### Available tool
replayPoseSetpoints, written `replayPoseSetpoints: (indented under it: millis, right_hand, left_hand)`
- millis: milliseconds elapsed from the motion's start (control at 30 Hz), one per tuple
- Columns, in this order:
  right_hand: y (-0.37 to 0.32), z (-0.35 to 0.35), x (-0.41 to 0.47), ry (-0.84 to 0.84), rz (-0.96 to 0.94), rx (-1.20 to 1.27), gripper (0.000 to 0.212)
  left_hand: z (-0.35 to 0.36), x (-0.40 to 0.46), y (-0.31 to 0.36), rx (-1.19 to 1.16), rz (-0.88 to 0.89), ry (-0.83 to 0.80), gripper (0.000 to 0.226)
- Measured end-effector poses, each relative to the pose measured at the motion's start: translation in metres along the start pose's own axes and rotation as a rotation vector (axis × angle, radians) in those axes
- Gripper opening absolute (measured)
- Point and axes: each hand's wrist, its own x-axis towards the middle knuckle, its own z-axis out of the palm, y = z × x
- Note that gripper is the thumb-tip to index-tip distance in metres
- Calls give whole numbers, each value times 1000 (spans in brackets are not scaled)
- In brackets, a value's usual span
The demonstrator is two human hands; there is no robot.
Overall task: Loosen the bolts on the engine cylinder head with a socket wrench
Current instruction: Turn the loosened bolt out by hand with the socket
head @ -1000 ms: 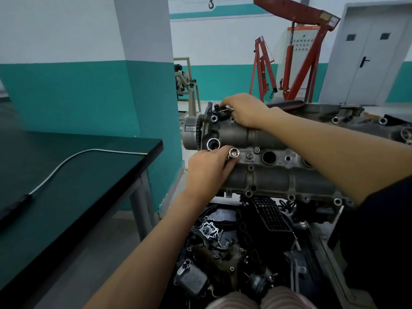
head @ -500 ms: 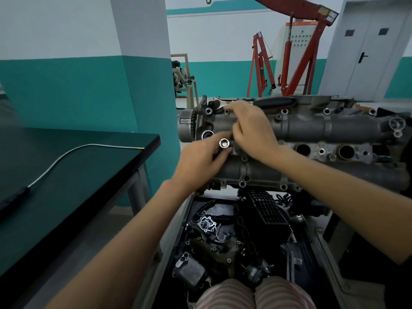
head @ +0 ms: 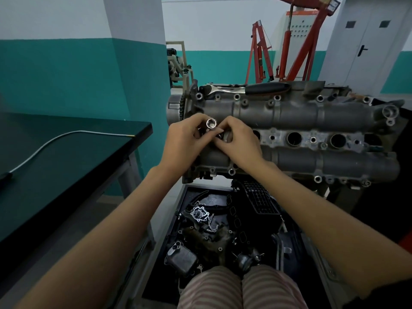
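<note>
A grey engine cylinder head (head: 301,117) lies across the middle, with bolts along its edges. A socket wrench (head: 245,88) with a black handle rests on its far edge, with no hand on it. My left hand (head: 185,141) holds a shiny metal socket (head: 211,124), open end up, over the head's left end. My right hand (head: 239,141) is beside it, its fingertips pinching at the socket's lower end. What lies under the fingers is hidden.
A dark table (head: 66,157) with a grey cable (head: 55,139) stands at the left. Below the head, a black tray (head: 223,230) holds several loose engine parts. A red engine hoist (head: 296,41) and a grey door (head: 367,41) are behind.
My right hand left the wrench on the far edge and came down to the socket. My left hand lifted the socket slightly. The view shifted, showing more of the head.
</note>
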Motion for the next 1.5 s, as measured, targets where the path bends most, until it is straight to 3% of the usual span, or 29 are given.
replayPoseSetpoints:
  millis: [200,367,533,800,1033,1133,1333,1500]
  right_hand:
    - [-7,13,2,76,45,-26,18]
    - [-5,10,-1,46,15,17,4]
    - [-7,11,-3,33,26,8,24]
    - [-8,10,-4,51,91,69,18]
    - [-9,11,-7,123,106,151,8]
    - [-8,12,-7,125,69,106,21]
    - [-9,12,-10,102,21,47,25]
    - [-8,14,-8,146,36,95,8]
  left_hand:
    - [9,2,6,111,-84,78,33]
    - [1,3,3,160,38,-61,17]
    - [-6,3,2,104,49,-147,21]
    - [2,2,4,135,-37,-32,18]
    - [0,0,8,218,50,-58,18]
    - [-2,0,10,208,53,-49,23]
    - [5,1,7,192,-29,6,18]
    - [7,2,8,242,-10,13,20]
